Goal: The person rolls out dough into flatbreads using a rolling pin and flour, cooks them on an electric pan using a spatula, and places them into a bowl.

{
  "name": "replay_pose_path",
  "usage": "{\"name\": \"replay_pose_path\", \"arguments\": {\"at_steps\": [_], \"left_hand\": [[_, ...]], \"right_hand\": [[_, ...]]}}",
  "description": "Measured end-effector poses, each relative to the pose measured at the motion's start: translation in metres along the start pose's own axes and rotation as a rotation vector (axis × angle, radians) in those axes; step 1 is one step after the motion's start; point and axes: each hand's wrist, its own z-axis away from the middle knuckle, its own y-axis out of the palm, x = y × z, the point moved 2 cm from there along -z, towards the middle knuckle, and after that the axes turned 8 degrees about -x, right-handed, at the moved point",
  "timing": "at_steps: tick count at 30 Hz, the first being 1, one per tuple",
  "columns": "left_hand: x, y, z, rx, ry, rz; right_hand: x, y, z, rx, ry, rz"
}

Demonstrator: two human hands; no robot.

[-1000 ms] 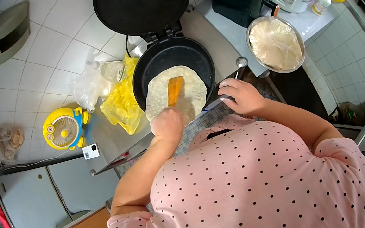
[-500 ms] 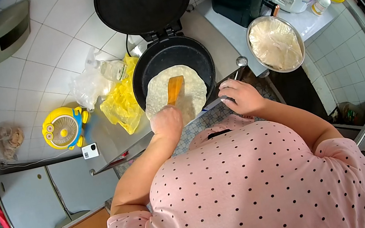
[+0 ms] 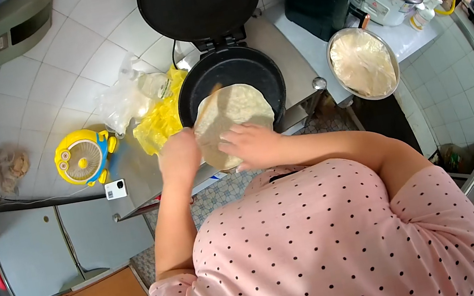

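Note:
A pale round flatbread (image 3: 236, 107) lies partly in the black round pan (image 3: 278, 87) of an electric griddle and hangs over its front edge. My left hand (image 3: 179, 155) is closed at the flatbread's left side, around the handle of a wooden spatula. Most of that spatula is hidden under the bread; only a bit of its brown tip (image 3: 217, 87) shows beyond the far edge. Flat on the near right part of the bread rests my right hand (image 3: 252, 145), fingers apart. The griddle's black lid (image 3: 200, 2) stands raised behind the pan.
Left of the pan lie a yellow plastic bag (image 3: 151, 128) and a clear bag (image 3: 123, 104). A yellow fan (image 3: 83, 159) and a white box-like device (image 3: 116, 189) sit farther left. On the right are a plastic-covered bowl (image 3: 363, 62), a dark green appliance (image 3: 316, 1) and a rice cooker (image 3: 374, 6).
My left hand has moved left, and the spatula has gone from on top of the flatbread to beneath it. My right hand has come left from beside the pan onto the bread.

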Motion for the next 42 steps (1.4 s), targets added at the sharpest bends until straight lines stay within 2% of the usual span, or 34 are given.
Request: {"name": "replay_pose_path", "arguments": {"at_steps": [5,8,10,12,14,16,20,23,24,25,29,34,42], "left_hand": [[0.057,0.001,0.028,-0.197,-0.201,0.166],[0.086,0.014,0.045,-0.301,-0.337,0.419],[0.085,0.003,0.05,-0.32,-0.403,0.573],[0.087,0.001,0.052,-0.381,-0.418,0.66],[0.083,0.006,0.055,-0.363,-0.416,0.719],[0.072,0.007,0.056,-0.331,-0.404,0.715],[0.045,0.043,0.061,-0.421,-0.059,0.541],[0.023,0.041,0.07,-0.254,0.005,0.391],[0.019,0.039,0.074,-0.189,0.018,0.346],[0.018,0.043,0.077,-0.236,0.058,0.351],[0.013,0.038,0.077,-0.138,0.085,0.282],[0.013,0.045,0.066,0.011,0.125,0.206],[0.024,0.058,0.041,-0.038,0.119,0.129]], "right_hand": [[0.001,0.039,-0.023,0.24,0.014,0.008],[-0.011,0.028,-0.042,-0.105,0.128,-0.084],[-0.024,-0.006,-0.064,-0.464,0.154,-0.116],[-0.042,-0.03,-0.068,-0.632,0.381,-0.233],[-0.074,-0.034,-0.054,-0.706,0.737,-0.509],[-0.081,-0.046,-0.03,-0.825,0.866,-0.819],[-0.103,-0.03,0.049,-0.77,1.106,-0.708],[-0.097,-0.024,0.077,-0.781,1.265,-0.682],[-0.095,-0.023,0.081,-0.779,1.267,-0.651],[-0.094,-0.022,0.084,-0.777,1.268,-0.623],[-0.097,-0.018,0.091,-0.757,1.249,-0.59],[-0.088,-0.02,0.093,-0.737,1.346,-0.642],[-0.084,-0.01,0.092,-0.731,1.311,-0.775]]}}
